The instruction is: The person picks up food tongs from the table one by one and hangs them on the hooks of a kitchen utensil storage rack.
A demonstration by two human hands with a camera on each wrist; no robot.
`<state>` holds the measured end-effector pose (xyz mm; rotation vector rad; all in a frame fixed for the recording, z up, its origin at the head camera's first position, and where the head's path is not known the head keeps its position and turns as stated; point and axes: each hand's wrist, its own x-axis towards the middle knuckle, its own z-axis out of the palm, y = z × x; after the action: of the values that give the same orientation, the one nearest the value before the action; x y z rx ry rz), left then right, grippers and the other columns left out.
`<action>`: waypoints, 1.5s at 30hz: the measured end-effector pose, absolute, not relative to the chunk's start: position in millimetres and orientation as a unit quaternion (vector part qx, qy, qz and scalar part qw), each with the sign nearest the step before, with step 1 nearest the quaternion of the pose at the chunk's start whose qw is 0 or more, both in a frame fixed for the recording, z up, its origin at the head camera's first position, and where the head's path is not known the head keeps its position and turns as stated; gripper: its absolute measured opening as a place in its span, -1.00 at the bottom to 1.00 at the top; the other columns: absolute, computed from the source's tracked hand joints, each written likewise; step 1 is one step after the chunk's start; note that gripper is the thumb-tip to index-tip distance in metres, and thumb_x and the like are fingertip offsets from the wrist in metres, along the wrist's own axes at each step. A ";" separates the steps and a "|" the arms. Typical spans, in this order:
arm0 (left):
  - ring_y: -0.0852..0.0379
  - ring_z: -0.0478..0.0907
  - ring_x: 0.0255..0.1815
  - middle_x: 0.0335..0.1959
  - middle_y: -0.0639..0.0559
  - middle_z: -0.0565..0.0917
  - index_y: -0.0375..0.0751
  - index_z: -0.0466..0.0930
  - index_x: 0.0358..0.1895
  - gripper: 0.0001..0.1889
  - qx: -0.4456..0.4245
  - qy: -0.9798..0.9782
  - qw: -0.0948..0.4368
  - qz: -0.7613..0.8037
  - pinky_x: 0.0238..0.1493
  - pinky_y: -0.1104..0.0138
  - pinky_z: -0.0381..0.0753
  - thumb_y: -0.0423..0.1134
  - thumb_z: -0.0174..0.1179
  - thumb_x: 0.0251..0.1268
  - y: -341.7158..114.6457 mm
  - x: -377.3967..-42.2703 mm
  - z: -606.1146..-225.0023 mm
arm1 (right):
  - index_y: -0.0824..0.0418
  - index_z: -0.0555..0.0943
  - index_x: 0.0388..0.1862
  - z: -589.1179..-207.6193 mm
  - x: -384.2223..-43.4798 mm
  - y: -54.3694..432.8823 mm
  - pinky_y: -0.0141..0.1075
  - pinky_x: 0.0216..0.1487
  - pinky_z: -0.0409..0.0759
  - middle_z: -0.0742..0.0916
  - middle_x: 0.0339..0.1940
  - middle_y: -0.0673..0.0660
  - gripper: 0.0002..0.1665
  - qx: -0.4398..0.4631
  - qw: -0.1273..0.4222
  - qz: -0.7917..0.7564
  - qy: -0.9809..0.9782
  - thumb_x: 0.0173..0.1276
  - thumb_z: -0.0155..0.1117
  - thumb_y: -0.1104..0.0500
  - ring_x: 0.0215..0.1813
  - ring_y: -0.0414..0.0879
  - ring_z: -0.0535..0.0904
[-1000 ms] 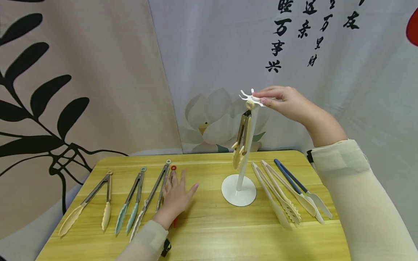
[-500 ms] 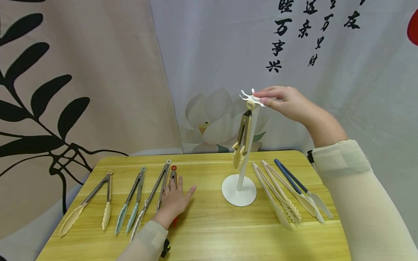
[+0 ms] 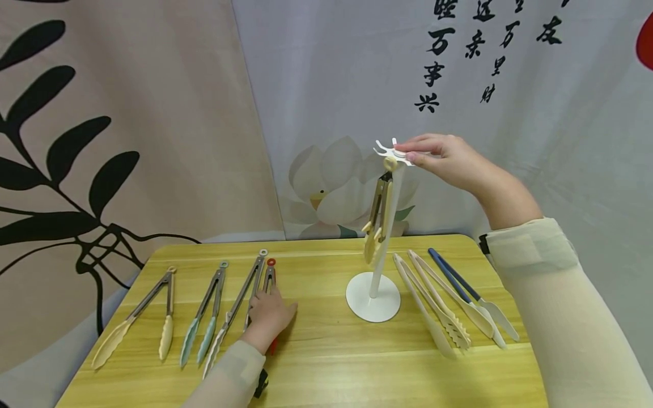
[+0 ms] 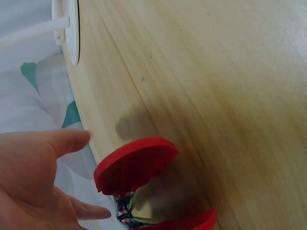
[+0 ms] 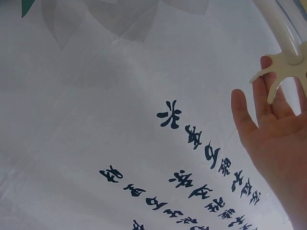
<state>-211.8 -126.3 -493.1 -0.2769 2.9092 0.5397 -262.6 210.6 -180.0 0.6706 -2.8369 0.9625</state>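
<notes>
My left hand (image 3: 269, 317) is low over the tongs with red tips (image 3: 271, 274), covering their middle. In the left wrist view its thumb and a finger are spread apart beside the red tips (image 4: 134, 165), not visibly gripping; other fingers are out of sight. My right hand (image 3: 449, 161) pinches the hooked top (image 3: 393, 153) of a white utensil stand (image 3: 373, 297) between thumb and fingers. Cream-tipped tongs (image 3: 378, 212) hang by their ring from a hook there. In the right wrist view its fingers (image 5: 242, 110) lie behind the hook plate (image 5: 285, 67).
Left on the wooden table (image 3: 326, 368) lie cream-tipped tongs (image 3: 130, 320), teal-tipped tongs (image 3: 204, 314) and long steel tongs (image 3: 237, 306). To the right of the stand are beige tongs (image 3: 433, 306) and blue-handled tongs (image 3: 471, 297). A printed cloth (image 3: 178, 141) hangs behind.
My left hand has come down and back a little over the red-tipped tongs, its fingers bending from their earlier spread. The right hand and the stand stay put.
</notes>
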 end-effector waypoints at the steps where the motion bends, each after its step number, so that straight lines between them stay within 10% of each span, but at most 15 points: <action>1: -0.51 0.19 0.16 0.18 -0.67 0.17 -0.47 0.01 0.43 -0.11 -0.097 0.975 0.086 0.181 -0.02 -0.17 0.44 0.09 0.16 0.24 -126.9 -212.2 -493.1 | 0.05 0.52 0.25 -180.1 -262.7 210.6 0.10 0.29 0.30 0.49 0.31 0.12 -0.56 0.219 0.036 0.313 -0.923 0.45 0.07 0.00 0.35 0.06 0.28; 12: -0.39 0.33 0.01 0.03 -0.62 0.28 -0.73 0.08 0.29 -0.35 -0.085 0.985 0.065 0.137 -0.15 -0.04 0.55 -0.36 0.10 0.26 -134.2 -220.2 -499.3 | 0.06 0.52 0.25 -181.2 -263.1 211.6 0.10 0.29 0.30 0.49 0.30 0.12 -0.56 0.223 0.036 0.317 -0.921 0.44 0.07 0.00 0.35 0.06 0.28; 37: -0.20 0.40 -0.26 -0.29 -0.33 0.38 -0.50 0.46 -0.15 -0.57 -0.038 0.994 0.040 0.093 -0.34 -0.01 0.58 -0.27 0.31 -0.07 -127.7 -221.4 -500.8 | 0.08 0.54 0.23 -182.2 -263.9 211.7 0.07 0.27 0.32 0.51 0.29 0.13 -0.58 0.228 0.045 0.321 -0.918 0.45 0.06 0.03 0.32 0.04 0.31; 45: -0.07 0.33 -0.29 -0.27 -0.24 0.37 -0.48 0.40 0.00 -0.45 -0.003 0.996 -0.008 0.091 -0.42 0.20 0.50 -0.33 0.32 -0.15 -122.4 -220.5 -494.4 | 0.07 0.53 0.23 -181.7 -263.8 211.4 0.07 0.26 0.32 0.51 0.29 0.12 -0.57 0.227 0.042 0.318 -0.920 0.45 0.06 0.03 0.31 0.04 0.32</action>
<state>-220.5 -122.4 -494.4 -0.0095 3.1438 0.2874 -263.8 211.4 -181.7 0.6942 -2.8143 0.9731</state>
